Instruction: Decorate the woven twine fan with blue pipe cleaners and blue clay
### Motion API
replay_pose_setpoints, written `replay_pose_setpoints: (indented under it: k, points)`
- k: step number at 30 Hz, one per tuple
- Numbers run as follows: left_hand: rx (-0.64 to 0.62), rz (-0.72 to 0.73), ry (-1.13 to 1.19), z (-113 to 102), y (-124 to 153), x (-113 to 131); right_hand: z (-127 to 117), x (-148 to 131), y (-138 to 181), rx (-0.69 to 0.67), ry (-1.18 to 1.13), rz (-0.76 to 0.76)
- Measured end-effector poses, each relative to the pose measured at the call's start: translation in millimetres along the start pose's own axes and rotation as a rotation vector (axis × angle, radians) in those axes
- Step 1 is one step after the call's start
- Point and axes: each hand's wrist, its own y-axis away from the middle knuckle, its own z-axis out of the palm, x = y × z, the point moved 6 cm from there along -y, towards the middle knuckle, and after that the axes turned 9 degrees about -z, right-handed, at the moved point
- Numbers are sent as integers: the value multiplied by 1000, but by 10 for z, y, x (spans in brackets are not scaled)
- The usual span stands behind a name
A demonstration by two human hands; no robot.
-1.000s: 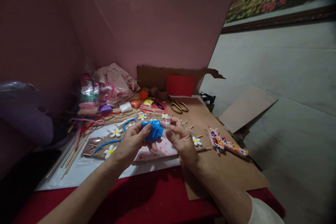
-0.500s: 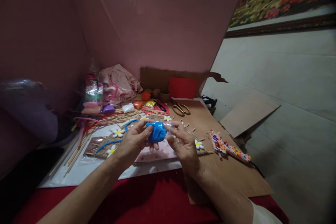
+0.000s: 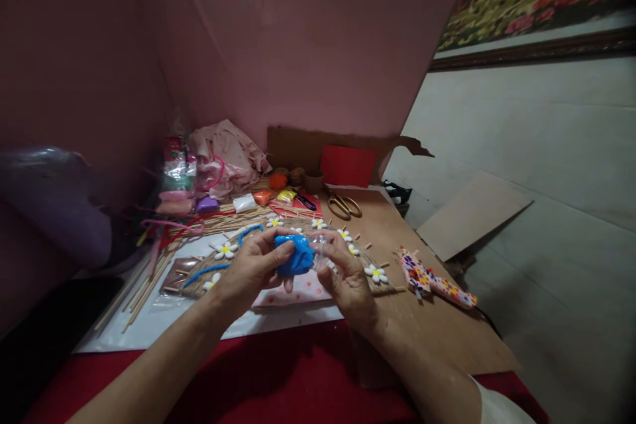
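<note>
Above the red cloth-covered table (image 3: 278,374), toward its near edge, the left hand (image 3: 256,266) pinched a lumpy blue packet of clear plastic (image 3: 294,256), lying crosswise; the right hand (image 3: 352,281) pinched its transparent right end (image 3: 318,249).

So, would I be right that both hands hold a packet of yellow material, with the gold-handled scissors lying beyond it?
Not quite: the head view shows blue material in the packet that the left hand and right hand hold, not yellow; the gold-handled scissors do lie beyond it.
</note>
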Motion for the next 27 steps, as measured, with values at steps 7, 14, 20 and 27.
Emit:
replay_pose_setpoints:
  k: [7,14,20,27]
  points:
    - [22,4,2,44,26,15,-40,-37,14,57,19,-33]
    - [5,12,13,9,7,18,-25,-42,0,5,22,-28]
    - [-10,27,7,7,15,26,37,-45,-17,-62,10,-32]
    - [3,1,38,20,17,13,-56,-94,-9,52,2,-49]
